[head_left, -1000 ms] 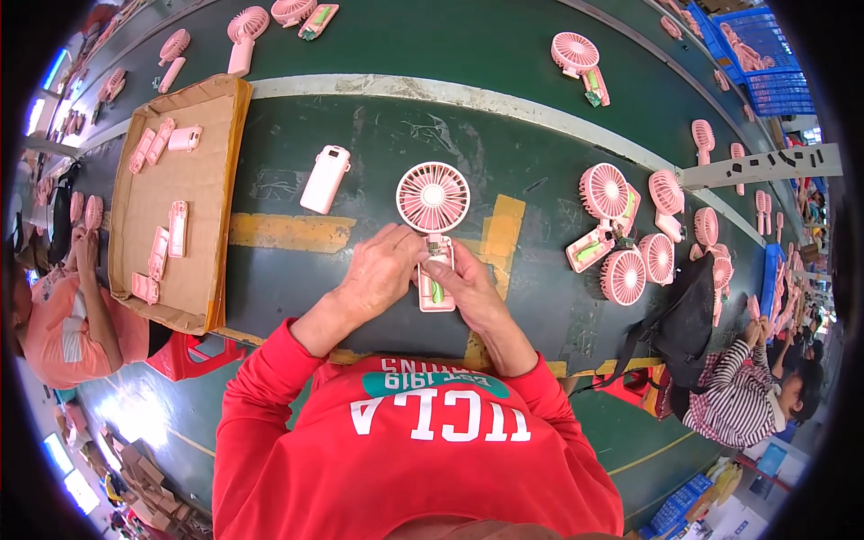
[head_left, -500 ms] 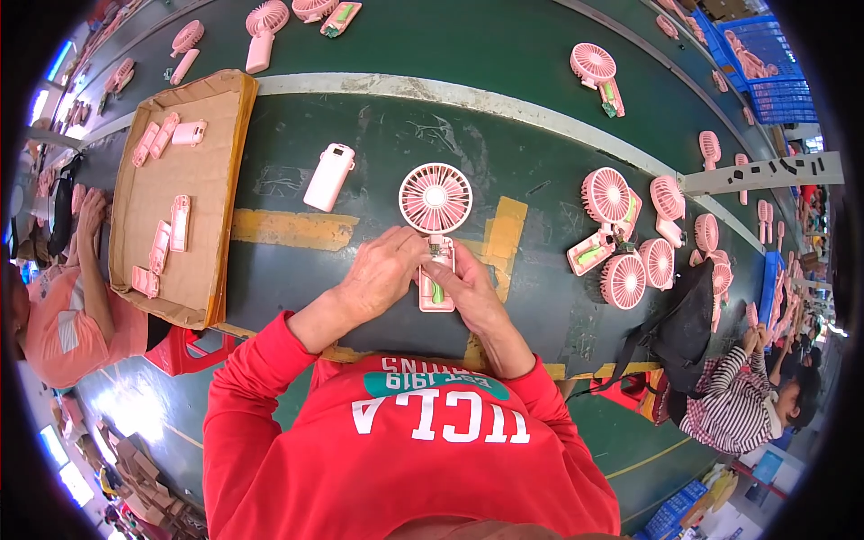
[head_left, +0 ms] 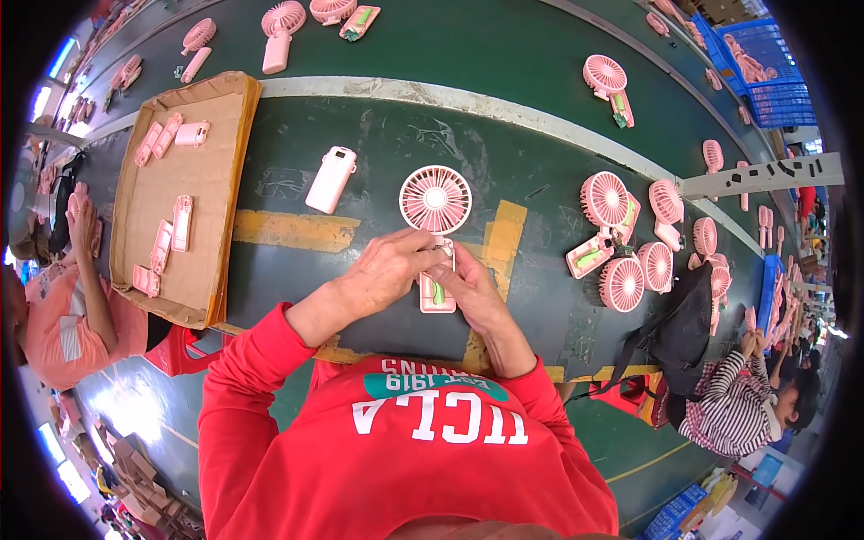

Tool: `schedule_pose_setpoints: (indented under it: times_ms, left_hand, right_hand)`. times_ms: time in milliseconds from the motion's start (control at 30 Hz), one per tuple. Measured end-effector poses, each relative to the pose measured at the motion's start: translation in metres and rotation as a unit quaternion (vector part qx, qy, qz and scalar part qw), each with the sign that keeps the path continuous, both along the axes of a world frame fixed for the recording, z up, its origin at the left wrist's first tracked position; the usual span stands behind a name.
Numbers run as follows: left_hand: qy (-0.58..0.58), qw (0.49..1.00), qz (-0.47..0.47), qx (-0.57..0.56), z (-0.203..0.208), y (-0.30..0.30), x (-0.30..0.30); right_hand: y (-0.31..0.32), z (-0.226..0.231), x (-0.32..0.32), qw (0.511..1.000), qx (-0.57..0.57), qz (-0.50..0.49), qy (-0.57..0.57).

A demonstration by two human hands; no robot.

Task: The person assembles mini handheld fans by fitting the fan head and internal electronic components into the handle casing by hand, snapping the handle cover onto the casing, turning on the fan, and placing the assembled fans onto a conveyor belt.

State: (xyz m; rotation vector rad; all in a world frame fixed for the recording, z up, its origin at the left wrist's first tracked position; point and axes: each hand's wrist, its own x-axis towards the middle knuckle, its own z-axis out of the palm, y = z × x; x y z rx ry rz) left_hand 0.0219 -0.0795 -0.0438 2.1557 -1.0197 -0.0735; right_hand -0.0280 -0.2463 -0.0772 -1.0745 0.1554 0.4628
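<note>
A pink handheld fan (head_left: 436, 200) lies in front of me, its round grille pointing away and its handle opened toward me. Inside the handle a green part (head_left: 438, 293) shows. My right hand (head_left: 477, 292) grips the handle along its right side, thumb over the top. Coming from the left, my left hand (head_left: 389, 270) has its fingertips pinched over the handle's upper end, just below the grille; what sits between them is hidden. A loose pink handle cover (head_left: 330, 180) rests on the table to the left of the fan.
At left stands a shallow cardboard tray (head_left: 135, 225) with several pink covers. Several fans (head_left: 622, 283) are clustered at right, beside a black bag (head_left: 681, 328). Beyond a pale rail (head_left: 387, 87), a green conveyor belt (head_left: 486, 45) carries more fans. People sit on both sides.
My left fingers have shifted slightly right and now cover the small board seen at the handle's top before. The fans on the far belt have moved to the right.
</note>
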Motion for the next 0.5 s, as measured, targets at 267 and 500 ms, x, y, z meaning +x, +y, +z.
schedule_pose_setpoints:
  times_ms: [267,500]
  left_hand:
    - [0.058,0.997,0.053,-0.023,0.001,0.001,-0.002]
    - [-0.164,0.931,0.298,0.131,0.008,0.052,0.028]
  right_hand:
    - [-0.004,0.000,-0.002,0.996,0.054,-0.013,0.067]
    - [-0.003,0.003,-0.002,0.996,0.079,0.009,0.046]
